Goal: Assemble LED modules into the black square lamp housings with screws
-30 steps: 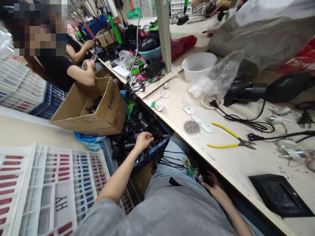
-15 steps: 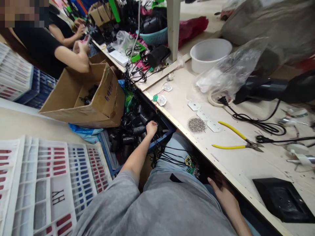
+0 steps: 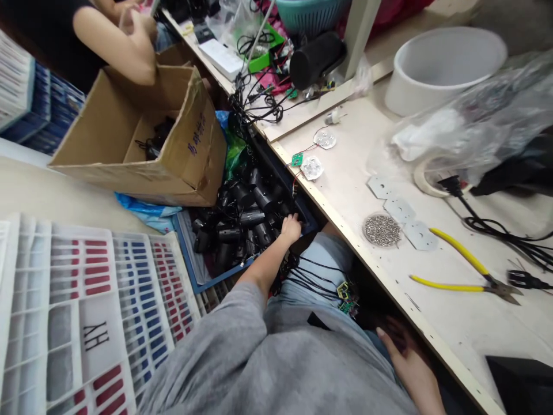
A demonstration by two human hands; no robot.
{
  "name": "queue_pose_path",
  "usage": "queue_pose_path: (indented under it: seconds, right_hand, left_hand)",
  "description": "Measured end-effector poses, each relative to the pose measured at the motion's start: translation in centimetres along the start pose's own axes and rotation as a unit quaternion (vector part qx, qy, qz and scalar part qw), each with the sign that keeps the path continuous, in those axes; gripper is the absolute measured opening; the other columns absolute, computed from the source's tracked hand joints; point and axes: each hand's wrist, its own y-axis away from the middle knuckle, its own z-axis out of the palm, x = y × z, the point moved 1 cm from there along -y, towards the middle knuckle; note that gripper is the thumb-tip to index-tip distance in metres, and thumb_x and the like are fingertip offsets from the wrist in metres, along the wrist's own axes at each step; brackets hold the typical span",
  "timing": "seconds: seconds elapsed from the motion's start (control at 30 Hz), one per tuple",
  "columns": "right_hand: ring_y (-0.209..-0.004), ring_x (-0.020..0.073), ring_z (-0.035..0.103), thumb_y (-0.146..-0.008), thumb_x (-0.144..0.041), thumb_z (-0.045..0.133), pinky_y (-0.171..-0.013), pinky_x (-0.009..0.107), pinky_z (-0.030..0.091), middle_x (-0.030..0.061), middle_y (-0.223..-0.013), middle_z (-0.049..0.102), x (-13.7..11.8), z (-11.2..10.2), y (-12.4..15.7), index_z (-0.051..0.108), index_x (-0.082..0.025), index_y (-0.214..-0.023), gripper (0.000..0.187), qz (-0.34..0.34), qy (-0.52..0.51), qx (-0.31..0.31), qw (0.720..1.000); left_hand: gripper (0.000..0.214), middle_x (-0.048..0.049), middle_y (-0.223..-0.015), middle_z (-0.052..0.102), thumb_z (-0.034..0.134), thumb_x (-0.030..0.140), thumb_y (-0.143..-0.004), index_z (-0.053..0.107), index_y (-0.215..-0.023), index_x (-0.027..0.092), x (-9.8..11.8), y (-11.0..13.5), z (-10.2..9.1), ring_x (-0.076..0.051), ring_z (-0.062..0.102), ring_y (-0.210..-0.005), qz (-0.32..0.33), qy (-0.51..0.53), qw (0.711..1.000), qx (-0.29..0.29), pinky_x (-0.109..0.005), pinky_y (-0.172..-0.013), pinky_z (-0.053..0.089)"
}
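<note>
My left hand (image 3: pixel 290 227) reaches down into a blue crate (image 3: pixel 207 271) and rests among black plastic cylindrical housings (image 3: pixel 253 218) at its corner by the bench. Its fingers are curled, and I cannot tell whether they grip one. My right hand (image 3: pixel 408 363) lies low by my lap under the bench edge, its fingers partly in shadow. Close to it, black wires with small green circuit boards (image 3: pixel 345 297) drape across my leg.
A cardboard box (image 3: pixel 142 138) stands beyond the crate, and white plastic racks (image 3: pixel 99 305) lie at lower left. The workbench (image 3: pixel 453 323) holds yellow-handled pliers (image 3: pixel 458 285), a dish of small screws (image 3: pixel 382 229) and a white basin (image 3: pixel 444 69). A co-worker's arm (image 3: pixel 121 40) shows at top left.
My left hand has shifted further toward the crate's corner by the bench. The whole view has swung, so the bench items sit further right and lower in the frame.
</note>
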Motion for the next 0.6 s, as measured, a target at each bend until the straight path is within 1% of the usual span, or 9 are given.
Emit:
queue_pose_path:
  seconds: [0.07,0.13,0.17,0.27,0.33,0.37,0.5,0.57,0.6]
  right_hand:
    - [-0.098,0.0301,0.073,-0.074,-0.074,0.053,-0.092,0.045,0.057,0.0122,-0.115,0.074,-1.0,0.1,0.4,0.064,-0.021,-0.116,0.069,0.028,-0.025,-0.02,0.999]
    - [-0.093,0.0295,0.074,-0.071,-0.076,0.054,-0.088,0.044,0.058,0.012,-0.114,0.075,-2.0,0.0,0.6,0.063,-0.022,-0.117,0.072,0.051,-0.043,-0.039,0.997]
    - [-0.092,0.0299,0.074,-0.069,-0.077,0.054,-0.086,0.044,0.059,0.0122,-0.112,0.076,-2.4,-0.1,0.6,0.062,-0.022,-0.118,0.074,0.061,-0.048,-0.049,0.996]
    - [-0.091,0.0316,0.074,-0.064,-0.079,0.055,-0.084,0.046,0.059,0.0131,-0.106,0.076,-3.5,-0.4,0.3,0.061,-0.022,-0.116,0.078,0.083,-0.06,-0.068,0.992]
    - [-0.092,0.0324,0.074,-0.061,-0.08,0.055,-0.087,0.047,0.058,0.0142,-0.107,0.076,-4.1,-0.7,0.0,0.06,-0.021,-0.114,0.08,0.088,-0.073,-0.071,0.991]
    - [-0.093,0.0327,0.074,-0.059,-0.08,0.055,-0.09,0.048,0.058,0.0147,-0.108,0.076,-4.3,-0.8,-0.1,0.06,-0.021,-0.113,0.08,0.089,-0.078,-0.069,0.99]
    - [-0.097,0.033,0.073,-0.058,-0.078,0.056,-0.097,0.05,0.055,0.0144,-0.109,0.075,-4.5,-1.1,-0.4,0.06,-0.022,-0.111,0.078,0.089,-0.08,-0.059,0.991]
    - [-0.096,0.0325,0.073,-0.059,-0.078,0.056,-0.097,0.049,0.055,0.0137,-0.108,0.076,-4.2,-1.1,-0.4,0.06,-0.022,-0.111,0.077,0.086,-0.075,-0.057,0.992]
    - [-0.095,0.0321,0.073,-0.061,-0.078,0.056,-0.097,0.049,0.056,0.0133,-0.108,0.076,-4.1,-1.0,-0.4,0.061,-0.022,-0.111,0.076,0.082,-0.072,-0.058,0.992]
  left_hand:
    - [0.036,-0.0118,-0.13,0.061,0.061,0.038,-0.097,0.06,-0.127,0.017,-0.2,-0.1,0.1,-0.023,0.064,-0.111,0.002,0.001,1.0,0.002,-0.044,-0.095,0.057]
    - [0.04,-0.0117,-0.13,0.061,0.062,0.039,-0.097,0.059,-0.129,0.016,-0.8,0.2,0.2,-0.023,0.064,-0.111,-0.001,0.011,1.0,0.008,-0.045,-0.094,0.057]
    - [0.038,-0.0114,-0.129,0.062,0.062,0.038,-0.096,0.06,-0.127,0.016,-1.2,0.6,0.1,-0.024,0.064,-0.112,-0.006,0.019,1.0,0.013,-0.045,-0.094,0.057]
    - [0.017,-0.0111,-0.118,0.067,0.061,0.022,-0.094,0.07,-0.107,0.017,-3.2,2.0,-0.4,-0.025,0.061,-0.116,-0.033,0.054,0.997,0.047,-0.042,-0.101,0.052]
    - [0.018,-0.0114,-0.11,0.069,0.057,0.012,-0.092,0.074,-0.094,0.019,-4.9,2.9,-1.0,-0.025,0.06,-0.116,-0.068,0.083,0.991,0.085,-0.038,-0.102,0.049]
    - [0.021,-0.0111,-0.109,0.069,0.055,0.011,-0.091,0.074,-0.093,0.019,-5.9,3.3,-1.5,-0.025,0.061,-0.114,-0.09,0.097,0.985,0.106,-0.037,-0.101,0.049]
    - [0.025,-0.009,-0.103,0.07,0.051,0.01,-0.091,0.073,-0.098,0.02,-9.3,4.2,-3.5,-0.021,0.066,-0.1,-0.173,0.16,0.954,0.186,-0.033,-0.095,0.052]
    - [0.025,-0.0083,-0.102,0.072,0.052,0.011,-0.091,0.073,-0.101,0.018,-10.1,4.1,-4.5,-0.019,0.068,-0.093,-0.191,0.191,0.939,0.212,-0.032,-0.092,0.053]
    - [0.024,-0.0079,-0.102,0.073,0.053,0.012,-0.091,0.073,-0.101,0.018,-10.1,3.9,-4.9,-0.018,0.069,-0.091,-0.191,0.207,0.934,0.219,-0.031,-0.09,0.054]
